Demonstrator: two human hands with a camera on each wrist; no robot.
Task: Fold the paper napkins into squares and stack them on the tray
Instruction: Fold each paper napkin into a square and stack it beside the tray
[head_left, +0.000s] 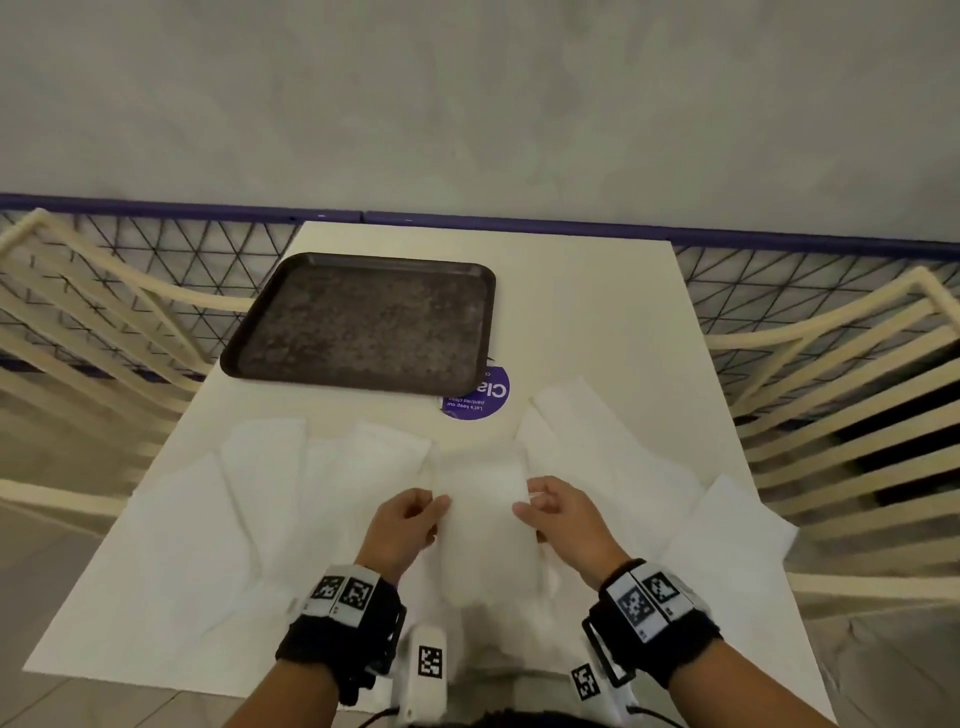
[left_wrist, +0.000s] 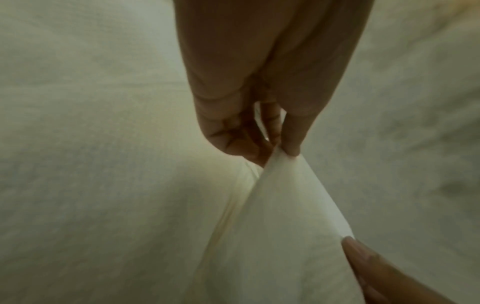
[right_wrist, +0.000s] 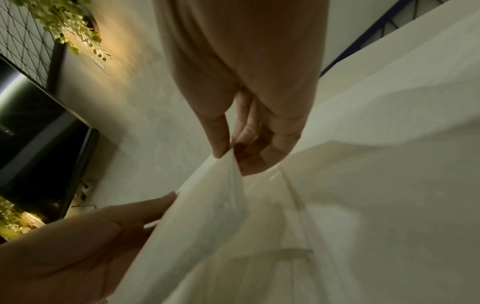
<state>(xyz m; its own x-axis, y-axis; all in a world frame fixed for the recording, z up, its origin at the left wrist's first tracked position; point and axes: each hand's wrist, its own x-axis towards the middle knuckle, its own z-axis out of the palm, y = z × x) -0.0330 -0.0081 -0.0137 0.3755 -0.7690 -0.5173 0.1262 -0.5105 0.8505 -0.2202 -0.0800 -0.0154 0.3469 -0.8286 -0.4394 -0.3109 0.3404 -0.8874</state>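
A: Fingers first. What's the left hand (head_left: 410, 525) doing?

B: Pinching. Thumb and fingertips (left_wrist: 291, 148) are clamped on the left top corner of one napkin (head_left: 485, 514). The wrist view shows the paper peaking up right at the pinch.

A: Right hand (head_left: 558, 514)?

B: Same thing, mirrored. Thumb and index tip (right_wrist: 221, 148) nip the right top corner, other fingers curled behind. So both hands grip the same sheet, one corner each.

A: Where's the sheet relative to the fingers?

B: It spans the gap between the two pinches and hangs down from them toward the person. Its far edge is lifted; the lower part drapes onto the pile below the wrists. Whether it's already folded once I can't tell, the white is too washed out.

A: Just outside the hands?

B: More loose napkins (head_left: 270, 493) spread flat to the left of the left hand, overlapping each other, and another batch (head_left: 623, 452) fanned out beyond and to the right of the right hand. All lie on the white table (head_left: 587, 312).

A: Further out?

B: Tray (head_left: 358, 325), dark, rectangular, beyond the left-hand fingers, well apart from them. Nothing stacked on it yet. A round purple sticker (head_left: 480, 400) sits on the table just past the fingertips, half tucked under the tray's near right corner.

A: Anything at the edges?

B: Cream slatted chairs (head_left: 852, 395) on both sides of the table, black wire mesh fence (head_left: 171, 244) with a blue rail past the far end.
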